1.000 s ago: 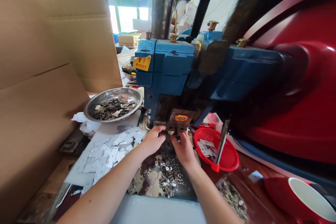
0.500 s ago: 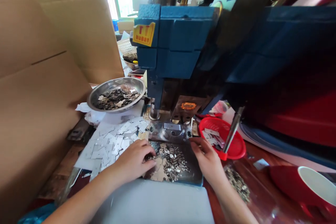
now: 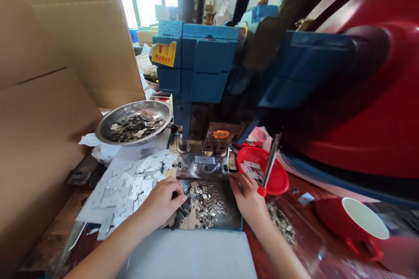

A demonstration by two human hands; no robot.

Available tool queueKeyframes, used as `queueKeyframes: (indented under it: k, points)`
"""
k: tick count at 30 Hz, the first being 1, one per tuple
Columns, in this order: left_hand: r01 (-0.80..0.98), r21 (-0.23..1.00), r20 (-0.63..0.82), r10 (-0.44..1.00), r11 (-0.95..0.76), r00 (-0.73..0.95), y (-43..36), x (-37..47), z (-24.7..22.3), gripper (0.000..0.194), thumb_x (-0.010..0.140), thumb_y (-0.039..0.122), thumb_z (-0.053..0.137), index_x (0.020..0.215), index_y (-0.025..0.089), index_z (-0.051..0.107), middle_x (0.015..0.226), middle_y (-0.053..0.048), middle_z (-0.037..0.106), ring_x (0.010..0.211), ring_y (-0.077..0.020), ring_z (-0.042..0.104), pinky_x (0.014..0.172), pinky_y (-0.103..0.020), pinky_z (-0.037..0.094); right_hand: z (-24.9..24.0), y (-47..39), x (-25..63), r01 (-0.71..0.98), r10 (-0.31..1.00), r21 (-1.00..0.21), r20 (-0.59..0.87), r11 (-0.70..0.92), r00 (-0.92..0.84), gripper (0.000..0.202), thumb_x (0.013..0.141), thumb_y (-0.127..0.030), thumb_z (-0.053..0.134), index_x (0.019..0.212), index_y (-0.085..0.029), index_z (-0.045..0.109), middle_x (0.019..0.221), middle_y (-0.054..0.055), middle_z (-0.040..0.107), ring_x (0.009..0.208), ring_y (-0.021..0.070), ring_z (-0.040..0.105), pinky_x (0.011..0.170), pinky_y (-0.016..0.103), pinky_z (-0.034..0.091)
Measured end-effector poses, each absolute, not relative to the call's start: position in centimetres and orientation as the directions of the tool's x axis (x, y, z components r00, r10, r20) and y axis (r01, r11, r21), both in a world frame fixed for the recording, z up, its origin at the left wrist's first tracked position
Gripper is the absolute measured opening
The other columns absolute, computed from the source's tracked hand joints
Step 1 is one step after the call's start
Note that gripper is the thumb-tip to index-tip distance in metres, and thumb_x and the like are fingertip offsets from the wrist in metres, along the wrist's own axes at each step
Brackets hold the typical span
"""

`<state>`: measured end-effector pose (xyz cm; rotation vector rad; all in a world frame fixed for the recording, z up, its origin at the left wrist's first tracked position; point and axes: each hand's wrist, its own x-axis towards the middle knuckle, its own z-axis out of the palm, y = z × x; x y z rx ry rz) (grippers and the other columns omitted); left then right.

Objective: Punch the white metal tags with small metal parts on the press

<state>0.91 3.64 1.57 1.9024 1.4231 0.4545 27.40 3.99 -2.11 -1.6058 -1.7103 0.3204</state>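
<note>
A blue press machine (image 3: 209,59) stands in front of me, with a flat metal plate (image 3: 205,160) lying on its die. Below the die, small shiny metal parts (image 3: 209,207) and flat tan pieces (image 3: 191,220) are heaped on a dark plate. My left hand (image 3: 168,198) is curled at the heap's left edge, thumb and fingers close together; what it holds, if anything, is hidden. My right hand (image 3: 244,189) rests at the right edge of the die, fingertips beside it, fingers slightly bent and nothing visible in them.
Flat silver plates (image 3: 131,187) are spread at the left. Behind them sits a steel bowl (image 3: 101,128) of metal pieces. A red basket (image 3: 281,178), a metal lever (image 3: 271,157) and a red mug (image 3: 330,222) are on the right. Cardboard (image 3: 65,30) stands at the left.
The view has shifted, so the machine and table items appear further left. Both hands keep nearly the same places beside the heap and die.
</note>
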Motion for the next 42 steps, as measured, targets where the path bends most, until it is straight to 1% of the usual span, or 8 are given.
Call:
queueKeyframes:
  k: [5,9,13,18,28,32,36,42]
  points:
    - [0.689,0.725,-0.203,0.952,-0.010,0.227,3.3,0.7,1.9,0.017,0.081,0.034,0.051,0.073,0.022,0.060,0.072,0.002,0.065,0.070,-0.0178,0.059,0.065,-0.027,0.041,-2.6,4.2,26.7,0.878,0.893,-0.418,0.450,0.235,-0.026,0.027,0.090,-0.033,0.044,0.099,-0.022,0.067,0.093,0.007,0.065,0.090,0.0215,0.060,0.080,0.036,0.050]
    - [0.622,0.782,-0.199,0.958,0.028,0.208,3.1,0.5,1.5,0.018,0.081,0.033,0.051,0.092,0.025,0.064,0.082,0.001,0.069,0.074,-0.0181,0.062,0.068,-0.027,0.044,-2.7,3.9,26.9,0.929,0.880,-0.277,0.466,0.245,-0.093,0.029,0.090,-0.033,0.043,0.102,-0.021,0.068,0.092,0.008,0.064,0.090,0.0226,0.058,0.076,0.036,0.050]
    - [0.601,0.799,-0.180,0.961,0.018,0.210,3.1,0.1,0.9,0.032,0.081,0.029,0.052,0.111,0.029,0.063,0.103,-0.002,0.069,0.093,-0.0210,0.063,0.085,-0.033,0.046,-2.8,3.5,27.1,0.944,0.878,-0.230,0.465,0.238,-0.108,0.030,0.091,-0.034,0.044,0.106,-0.020,0.066,0.096,0.008,0.064,0.093,0.0225,0.057,0.077,0.035,0.050]
    - [0.600,0.800,-0.152,0.954,-0.034,0.257,3.3,0.1,0.9,0.025,0.080,0.026,0.053,0.098,0.028,0.069,0.105,-0.001,0.068,0.097,-0.0216,0.061,0.089,-0.035,0.045,-2.9,3.3,27.2,0.953,0.883,-0.189,0.452,0.238,-0.131,0.028,0.091,-0.033,0.046,0.107,-0.023,0.065,0.096,0.007,0.065,0.093,0.0221,0.058,0.075,0.034,0.050]
    - [0.567,0.820,-0.078,0.967,-0.075,0.241,3.5,0.0,0.7,0.020,0.082,0.032,0.054,0.086,0.026,0.072,0.092,-0.003,0.067,0.088,-0.0211,0.061,0.084,-0.034,0.046,-3.4,3.3,27.4,0.932,0.849,-0.220,0.509,0.287,-0.142,0.022,0.091,-0.029,0.044,0.094,-0.024,0.066,0.094,0.006,0.065,0.090,0.0216,0.059,0.077,0.035,0.049]
    - [0.571,0.819,-0.062,0.982,-0.052,0.179,3.3,0.1,0.9,0.033,0.087,0.033,0.045,0.114,0.030,0.064,0.100,-0.004,0.065,0.095,-0.0223,0.060,0.087,-0.036,0.046,-2.2,3.8,26.7,0.865,0.847,-0.400,0.530,0.302,-0.051,0.021,0.091,-0.028,0.043,0.087,-0.023,0.063,0.086,0.005,0.064,0.083,0.0200,0.059,0.076,0.035,0.048]
    - [0.550,0.834,-0.090,0.977,-0.032,0.192,3.4,0.5,2.1,0.026,0.086,0.031,0.045,0.101,0.026,0.066,0.101,-0.004,0.065,0.096,-0.0221,0.059,0.087,-0.035,0.045,0.0,6.2,24.5,0.780,0.857,-0.541,0.514,0.313,0.012,0.018,0.089,-0.030,0.046,0.084,-0.022,0.062,0.084,0.005,0.062,0.080,0.0196,0.057,0.073,0.034,0.047]
    - [0.465,0.885,-0.091,0.989,0.028,0.113,4.8,1.3,3.8,0.027,0.083,0.030,0.049,0.108,0.025,0.060,0.097,-0.002,0.067,0.085,-0.0198,0.061,0.077,-0.032,0.047,0.9,9.0,21.5,0.885,0.843,-0.373,0.536,0.279,-0.041,0.020,0.086,-0.028,0.050,0.075,-0.022,0.066,0.082,0.006,0.061,0.080,0.0218,0.054,0.072,0.036,0.043]
